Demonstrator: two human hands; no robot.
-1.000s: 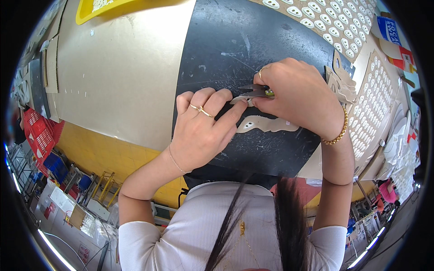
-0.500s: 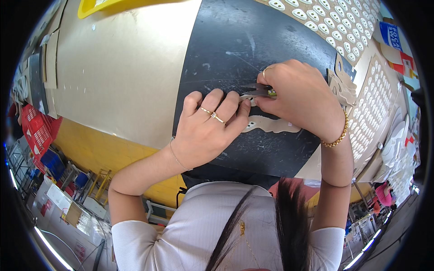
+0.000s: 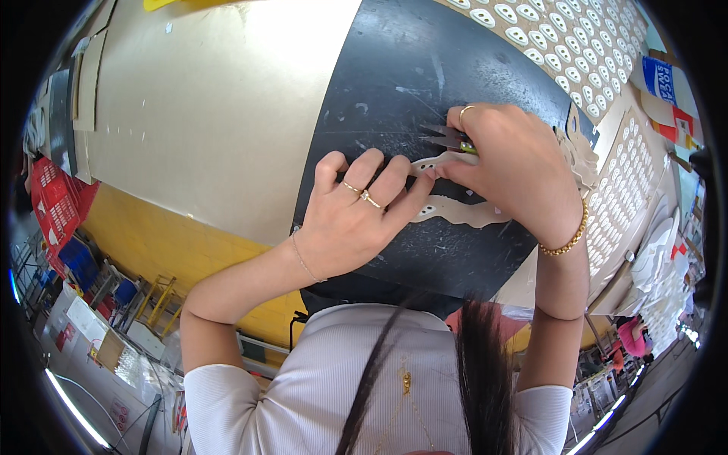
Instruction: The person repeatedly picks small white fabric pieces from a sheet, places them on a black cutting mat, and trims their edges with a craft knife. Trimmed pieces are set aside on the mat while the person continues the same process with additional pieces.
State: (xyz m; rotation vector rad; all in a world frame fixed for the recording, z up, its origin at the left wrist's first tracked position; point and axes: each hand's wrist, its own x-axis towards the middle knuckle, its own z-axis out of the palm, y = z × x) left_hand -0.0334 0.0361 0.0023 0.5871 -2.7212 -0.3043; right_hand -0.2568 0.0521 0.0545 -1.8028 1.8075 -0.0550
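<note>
My left hand [image 3: 350, 212] is closed, its thumb and fingertip pinching a narrow beige wavy strip [image 3: 426, 164] with small dark holes at its end. In my right hand [image 3: 516, 163] are small snips [image 3: 449, 139] with dark blades and a bit of green handle. The blades stand apart and point left, just above the strip. My right thumb reaches down against the strip near the left fingertips. A second wavy beige piece [image 3: 469, 212] lies on the black mat [image 3: 387, 83] below my hands. Most of the snips' handle is hidden in the right palm.
Rows of white oval pieces with holes [image 3: 565, 53] cover a board at the upper right; another such sheet [image 3: 618, 189] lies farther right. Beige offcuts [image 3: 580, 152] are heaped beside my right wrist. A gold-beige sheet [image 3: 220, 114] spreads left; a yellow tray [image 3: 155, 4] edges in.
The snips' blades have moved off the strip, slightly up and right. More of the held strip now shows between my hands. The whole view has shifted slightly.
</note>
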